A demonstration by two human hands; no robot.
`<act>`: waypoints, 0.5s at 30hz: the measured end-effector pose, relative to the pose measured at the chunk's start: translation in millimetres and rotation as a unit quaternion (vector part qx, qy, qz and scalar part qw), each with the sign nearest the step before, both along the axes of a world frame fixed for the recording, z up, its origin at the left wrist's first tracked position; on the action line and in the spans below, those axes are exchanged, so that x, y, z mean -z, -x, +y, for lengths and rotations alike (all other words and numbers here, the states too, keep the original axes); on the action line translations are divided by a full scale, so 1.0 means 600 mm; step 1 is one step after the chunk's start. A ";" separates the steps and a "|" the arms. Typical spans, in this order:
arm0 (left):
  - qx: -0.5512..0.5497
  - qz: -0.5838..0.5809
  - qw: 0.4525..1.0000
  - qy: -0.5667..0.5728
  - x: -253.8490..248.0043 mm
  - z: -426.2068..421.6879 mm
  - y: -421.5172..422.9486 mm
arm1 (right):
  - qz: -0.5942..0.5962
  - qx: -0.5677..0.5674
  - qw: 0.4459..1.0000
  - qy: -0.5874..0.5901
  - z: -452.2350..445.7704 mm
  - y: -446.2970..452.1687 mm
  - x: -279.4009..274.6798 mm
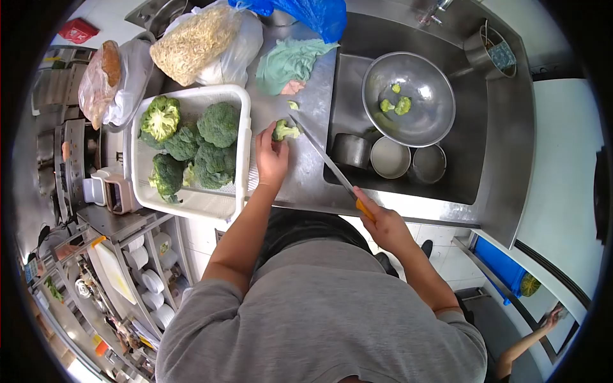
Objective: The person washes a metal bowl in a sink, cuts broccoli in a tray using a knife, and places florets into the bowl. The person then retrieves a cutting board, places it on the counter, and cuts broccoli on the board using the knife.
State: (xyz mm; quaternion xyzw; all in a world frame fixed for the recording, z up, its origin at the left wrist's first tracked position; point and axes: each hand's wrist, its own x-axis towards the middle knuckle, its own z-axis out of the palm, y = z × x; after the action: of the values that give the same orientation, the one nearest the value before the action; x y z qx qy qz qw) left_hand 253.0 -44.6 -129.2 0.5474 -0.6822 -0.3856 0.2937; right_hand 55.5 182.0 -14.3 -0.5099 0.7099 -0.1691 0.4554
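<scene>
Between the fingers of my left hand [272, 156] is a small broccoli piece [285, 130], held on the steel counter. My right hand [382, 220] grips the orange handle of a long knife [327, 159], whose tip reaches up beside that piece. A small green scrap [293, 105] lies just above it. Several broccoli heads [218, 125] fill a white basket [244, 147] left of my left hand. In the sink to the right, a steel bowl [434, 96] holds a few cut florets [402, 105].
Metal pots [391, 158] stand in the sink [447, 193] below the bowl. A green cloth [287, 66], a blue bag [319, 18] and bagged food [195, 46] lie at the counter's back. Another person's arm [530, 345] shows at lower right.
</scene>
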 end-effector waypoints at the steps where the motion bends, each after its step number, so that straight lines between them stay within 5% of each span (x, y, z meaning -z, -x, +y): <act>1: -0.019 0.021 0.999 -0.031 0.016 -0.004 0.001 | 0.012 -0.006 1.000 -0.016 0.000 -0.001 -0.004; 8: -0.127 0.072 0.977 -0.153 -0.022 -0.017 0.035 | 0.023 -0.015 0.998 -0.053 -0.006 -0.023 -0.029; 15: -0.118 0.063 0.974 -0.183 -0.011 -0.026 0.037 | 0.087 -0.045 0.995 -0.028 -0.014 -0.044 -0.012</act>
State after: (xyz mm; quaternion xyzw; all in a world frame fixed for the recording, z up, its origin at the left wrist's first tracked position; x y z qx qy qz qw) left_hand 230.7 -60.4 -122.5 0.6430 -0.5112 -0.4999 0.2744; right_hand 82.0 173.5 -6.9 -0.5408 0.7279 -0.0833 0.4132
